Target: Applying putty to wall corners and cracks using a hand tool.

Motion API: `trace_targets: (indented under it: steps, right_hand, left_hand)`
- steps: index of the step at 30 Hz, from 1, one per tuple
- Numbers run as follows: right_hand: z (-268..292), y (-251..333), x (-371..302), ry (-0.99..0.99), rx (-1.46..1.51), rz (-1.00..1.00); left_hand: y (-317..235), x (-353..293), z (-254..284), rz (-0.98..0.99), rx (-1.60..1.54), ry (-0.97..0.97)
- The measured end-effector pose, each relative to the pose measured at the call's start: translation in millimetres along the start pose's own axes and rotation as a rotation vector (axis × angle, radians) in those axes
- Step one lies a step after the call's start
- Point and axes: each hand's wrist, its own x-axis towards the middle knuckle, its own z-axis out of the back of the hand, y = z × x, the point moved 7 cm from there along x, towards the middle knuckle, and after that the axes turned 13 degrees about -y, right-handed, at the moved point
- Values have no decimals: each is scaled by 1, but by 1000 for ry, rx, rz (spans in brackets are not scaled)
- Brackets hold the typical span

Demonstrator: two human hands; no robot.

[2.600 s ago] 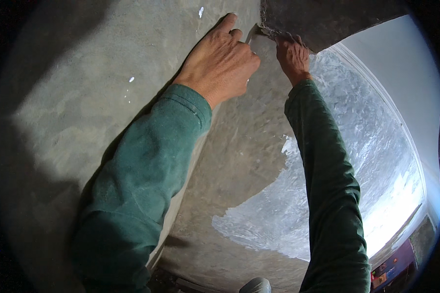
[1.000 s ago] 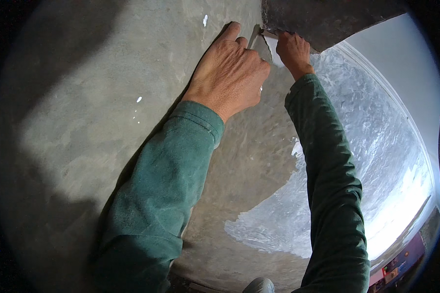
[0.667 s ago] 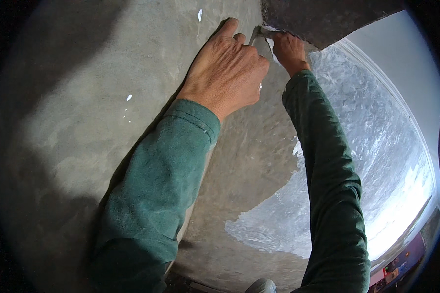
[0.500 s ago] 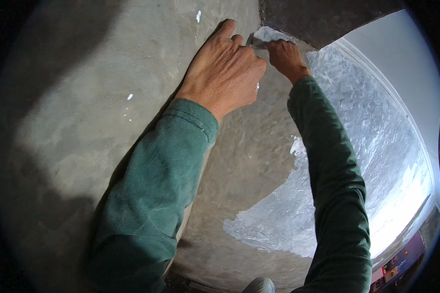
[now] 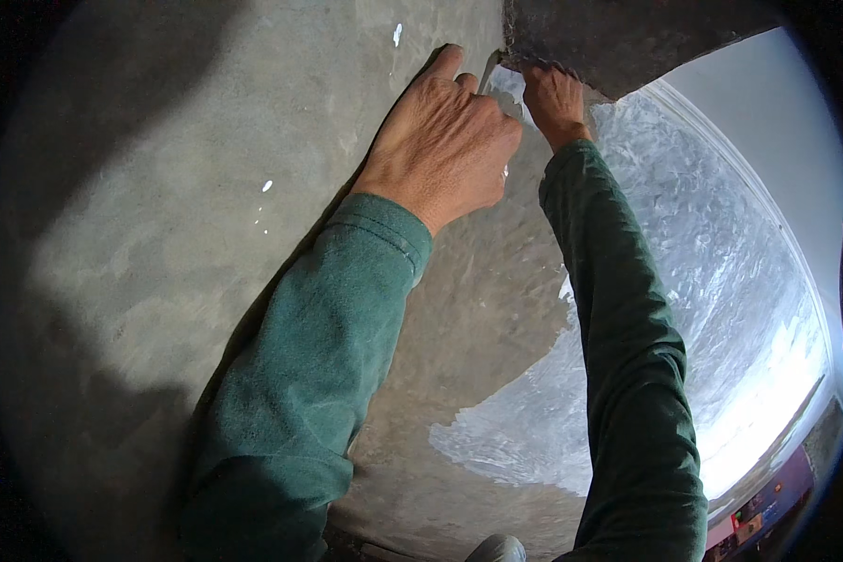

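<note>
My right hand (image 5: 554, 101) is up in the corner just under a dark slab, fingers closed round a putty knife (image 5: 490, 71) of which only a thin grey blade edge shows. Beside those fingers is white putty (image 5: 510, 84); whether it lies on the blade or the wall I cannot tell. My left hand (image 5: 440, 140) leans on the grey wall (image 5: 206, 187) near the corner, its outermost finger stretched upward. The other fingers curl inward and hide whatever they hold. A small white spot shows at the hand's right edge (image 5: 505, 172).
White wet-looking putty (image 5: 525, 426) covers much of the right-hand wall beside bare brown plaster (image 5: 478, 309). The dark slab (image 5: 628, 42) juts out above my right hand. Small white splashes (image 5: 267, 185) dot the grey wall. My knee (image 5: 498, 549) shows at the bottom.
My right hand has turned and shifted slightly, and the white-covered blade face that showed beside it is now mostly hidden. My left hand sits slightly farther right and lower in view.
</note>
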Motion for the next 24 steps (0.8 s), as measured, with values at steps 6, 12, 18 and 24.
trace_targets:
  steps: [6,12,18,24]
  right_hand:
    - [-18,-3,-19,242,47,17]
    - [29,-40,-28,177,89,-5]
    - [35,-55,-34,72,0,8]
    - [23,-38,-52,-53,-42,117]
  left_hand:
    - [0,2,4,12,4,3]
    - [1,3,6,28,-2,49]
    - [-1,2,2,15,-7,53]
    - [0,0,-2,24,22,43]
